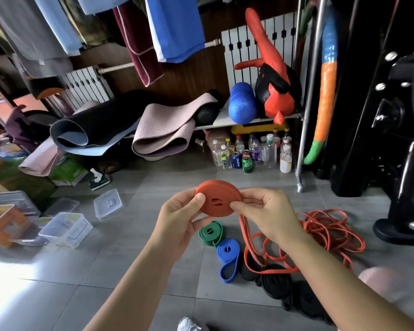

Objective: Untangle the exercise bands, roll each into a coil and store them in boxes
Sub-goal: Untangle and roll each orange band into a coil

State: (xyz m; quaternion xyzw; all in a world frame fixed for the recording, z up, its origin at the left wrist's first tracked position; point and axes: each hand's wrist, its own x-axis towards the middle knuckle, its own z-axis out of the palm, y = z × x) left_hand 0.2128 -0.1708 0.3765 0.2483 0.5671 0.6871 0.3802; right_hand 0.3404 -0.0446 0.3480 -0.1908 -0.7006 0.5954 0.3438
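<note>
Now our left hand (177, 218) grips the red coil (218, 199) and our right hand (270, 211) pinches its edge; the loose tail (244, 229) hangs down below the right hand.

Single wide-angle head-worn view, forward and down, close above the grey tiled floor (165, 177)

Red coil (217, 199), green band (210, 232)

One red coil (216, 202), one green coil (210, 233), one blue coil (228, 251).
</note>
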